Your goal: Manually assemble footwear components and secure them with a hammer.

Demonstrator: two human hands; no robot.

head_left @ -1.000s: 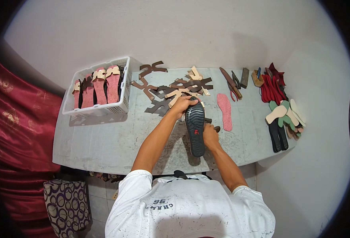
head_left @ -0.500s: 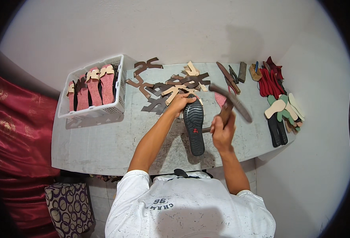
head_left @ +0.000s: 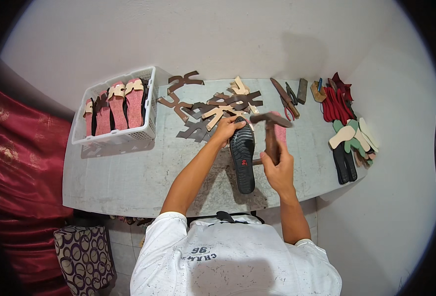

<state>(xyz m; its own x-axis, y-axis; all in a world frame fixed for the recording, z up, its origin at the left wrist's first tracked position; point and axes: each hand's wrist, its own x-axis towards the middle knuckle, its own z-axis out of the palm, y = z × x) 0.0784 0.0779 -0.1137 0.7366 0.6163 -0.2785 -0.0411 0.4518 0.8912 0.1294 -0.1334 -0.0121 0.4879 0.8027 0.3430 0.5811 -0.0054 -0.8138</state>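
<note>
My left hand grips the toe end of a black sandal sole, with the thumb over its ridged face. The sole is turned tread side up, heel toward me, and a small red mark shows near its middle. In my right hand is a hammer, its fingers closed round the brown handle. The dark hammer head hangs just right of the sole's toe, slightly blurred. Partly hidden behind the hammer lies a pink insole piece. A short dark bar shows between the sole and my right hand; its kind is unclear.
Brown and cream strap pieces lie heaped beyond my left hand. A white basket of pink sandals stands at the left. Pincers, a dark block, red straps and sole pieces lie at the right.
The hammer has swung left and its head has turned more level, near the sole's toe. My right hand has shifted slightly down. My left hand and the sole have barely moved.
</note>
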